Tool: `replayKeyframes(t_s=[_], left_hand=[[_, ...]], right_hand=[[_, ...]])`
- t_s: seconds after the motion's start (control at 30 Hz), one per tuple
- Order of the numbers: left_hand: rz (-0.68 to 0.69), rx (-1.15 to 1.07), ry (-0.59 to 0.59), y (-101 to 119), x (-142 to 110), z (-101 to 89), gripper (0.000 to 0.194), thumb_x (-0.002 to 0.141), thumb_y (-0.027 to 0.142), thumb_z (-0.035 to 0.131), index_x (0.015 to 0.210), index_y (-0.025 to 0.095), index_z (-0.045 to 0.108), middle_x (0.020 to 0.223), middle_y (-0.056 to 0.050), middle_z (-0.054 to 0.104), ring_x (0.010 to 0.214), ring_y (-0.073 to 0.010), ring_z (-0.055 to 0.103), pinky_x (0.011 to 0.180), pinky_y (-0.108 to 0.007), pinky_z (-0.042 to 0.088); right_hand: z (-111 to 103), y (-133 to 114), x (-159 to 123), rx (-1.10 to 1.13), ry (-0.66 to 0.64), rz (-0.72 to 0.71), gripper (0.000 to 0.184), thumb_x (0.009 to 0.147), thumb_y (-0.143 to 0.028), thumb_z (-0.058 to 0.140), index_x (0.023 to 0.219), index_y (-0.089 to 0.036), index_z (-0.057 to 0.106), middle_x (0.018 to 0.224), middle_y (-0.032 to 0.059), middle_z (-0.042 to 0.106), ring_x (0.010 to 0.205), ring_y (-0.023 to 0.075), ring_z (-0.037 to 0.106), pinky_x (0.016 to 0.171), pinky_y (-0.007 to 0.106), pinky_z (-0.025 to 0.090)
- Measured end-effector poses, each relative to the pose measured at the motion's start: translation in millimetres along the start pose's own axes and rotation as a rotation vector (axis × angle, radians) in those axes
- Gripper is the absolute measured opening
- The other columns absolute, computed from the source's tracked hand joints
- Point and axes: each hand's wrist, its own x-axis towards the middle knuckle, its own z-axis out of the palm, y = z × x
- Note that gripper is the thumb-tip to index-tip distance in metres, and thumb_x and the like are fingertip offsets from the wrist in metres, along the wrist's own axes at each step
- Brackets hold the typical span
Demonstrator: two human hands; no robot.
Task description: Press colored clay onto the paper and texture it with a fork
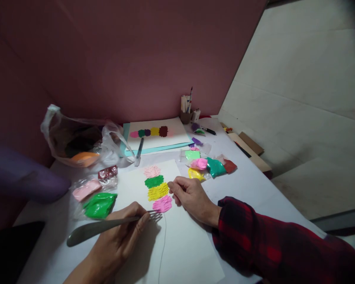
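Observation:
My left hand [120, 234] is closed around a metal fork [90, 231], its handle pointing left. The fork's tines are at the lower edge of a pink clay patch [162, 204], on a white sheet of paper [189, 248]. Above it in a column lie a yellow patch [157, 191], a green patch [154, 181] and a light pink patch [152, 171], with ridged surfaces. A thin curved line runs down the paper below. My right hand [193, 197] rests on the sheet beside the yellow patch, fingers curled and closed; anything inside them is hidden.
Bagged green clay [99, 205] lies left, near a plastic bag [77, 148]. Several clay packets, including teal clay [215, 167], lie right. Behind are a marker [139, 151], a second sheet [177, 136] with coloured patches and a brush cup [185, 116]. A purple object [23, 173] stands left.

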Motion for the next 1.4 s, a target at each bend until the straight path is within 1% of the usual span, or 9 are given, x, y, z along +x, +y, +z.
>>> replayKeyframes(t_s=[0.13, 0.33, 0.5, 0.67, 0.83, 0.93, 1.03, 1.23, 1.4], left_hand=[[-0.007, 0.003, -0.007, -1, 0, -0.4, 0.024, 0.096, 0.026, 0.041, 0.075, 0.021, 0.052, 0.063, 0.004, 0.051, 0.055, -0.0093, 0.049, 0.050, -0.021, 0.038], [-0.038, 0.014, 0.018, 2, -1, -1.5, 0.027, 0.095, 0.029, 0.043, 0.071, 0.021, 0.052, 0.060, 0.005, 0.049, 0.052, -0.0092, 0.047, 0.048, -0.021, 0.037], [-0.053, 0.017, 0.039, 0, -1, -3.8, 0.029, 0.094, 0.032, 0.046, 0.069, 0.021, 0.051, 0.056, 0.005, 0.045, 0.048, -0.0094, 0.042, 0.043, -0.021, 0.033], [-0.053, 0.050, 0.048, -3, -2, -4.9, 0.029, 0.095, 0.032, 0.044, 0.069, 0.021, 0.052, 0.056, 0.004, 0.048, 0.050, -0.0105, 0.045, 0.045, -0.022, 0.036], [-0.030, 0.101, 0.091, -3, -4, -6.6, 0.029, 0.094, 0.032, 0.044, 0.069, 0.021, 0.051, 0.058, 0.004, 0.048, 0.051, -0.0106, 0.047, 0.047, -0.023, 0.036], [-0.034, 0.067, 0.116, -5, -6, -7.0, 0.027, 0.094, 0.031, 0.045, 0.071, 0.021, 0.052, 0.060, 0.004, 0.050, 0.054, -0.0111, 0.048, 0.048, -0.023, 0.037], [-0.062, 0.017, 0.110, -6, -6, -5.4, 0.026, 0.094, 0.032, 0.045, 0.071, 0.021, 0.053, 0.061, 0.003, 0.050, 0.055, -0.0119, 0.048, 0.047, -0.024, 0.035], [-0.128, -0.098, 0.081, -8, -6, -0.6, 0.028, 0.094, 0.035, 0.046, 0.070, 0.021, 0.052, 0.057, 0.005, 0.041, 0.049, -0.0107, 0.037, 0.042, -0.023, 0.028], [-0.141, -0.107, 0.076, -10, -7, 0.3, 0.027, 0.094, 0.036, 0.047, 0.072, 0.021, 0.053, 0.059, 0.004, 0.041, 0.051, -0.0111, 0.038, 0.044, -0.024, 0.028]], right_hand=[[1, 1, 0, 0.005, 0.001, -0.005, 0.037, 0.096, -0.038, 0.048, 0.066, -0.017, 0.056, 0.049, -0.0023, 0.053, 0.048, 0.0090, 0.050, 0.050, 0.022, 0.035], [1, 4, -1, 0.004, 0.009, -0.011, 0.038, 0.096, -0.039, 0.048, 0.065, -0.017, 0.056, 0.049, -0.0026, 0.053, 0.048, 0.0088, 0.049, 0.049, 0.022, 0.034], [1, 3, -1, 0.007, 0.007, -0.006, 0.037, 0.096, -0.039, 0.048, 0.066, -0.017, 0.056, 0.049, -0.0029, 0.053, 0.047, 0.0084, 0.049, 0.049, 0.022, 0.034], [1, 3, 0, 0.015, 0.004, -0.006, 0.037, 0.095, -0.038, 0.048, 0.066, -0.017, 0.056, 0.049, -0.0029, 0.052, 0.047, 0.0088, 0.049, 0.049, 0.023, 0.035], [0, 4, 0, 0.021, 0.002, -0.007, 0.037, 0.096, -0.039, 0.048, 0.066, -0.017, 0.056, 0.049, -0.0026, 0.053, 0.048, 0.0092, 0.050, 0.050, 0.023, 0.035], [1, 4, 0, 0.021, 0.005, -0.002, 0.037, 0.096, -0.039, 0.048, 0.066, -0.017, 0.056, 0.050, -0.0027, 0.053, 0.048, 0.0092, 0.050, 0.050, 0.023, 0.035], [1, 4, 0, 0.016, 0.005, -0.003, 0.037, 0.096, -0.039, 0.048, 0.067, -0.017, 0.056, 0.049, -0.0030, 0.052, 0.048, 0.0093, 0.050, 0.050, 0.023, 0.035], [2, 5, 1, 0.004, 0.004, -0.009, 0.037, 0.096, -0.039, 0.048, 0.067, -0.018, 0.056, 0.050, -0.0032, 0.053, 0.048, 0.0092, 0.050, 0.050, 0.023, 0.035], [1, 5, 0, 0.001, 0.015, -0.014, 0.037, 0.096, -0.039, 0.048, 0.067, -0.018, 0.056, 0.049, -0.0033, 0.053, 0.048, 0.0091, 0.050, 0.050, 0.023, 0.034]])
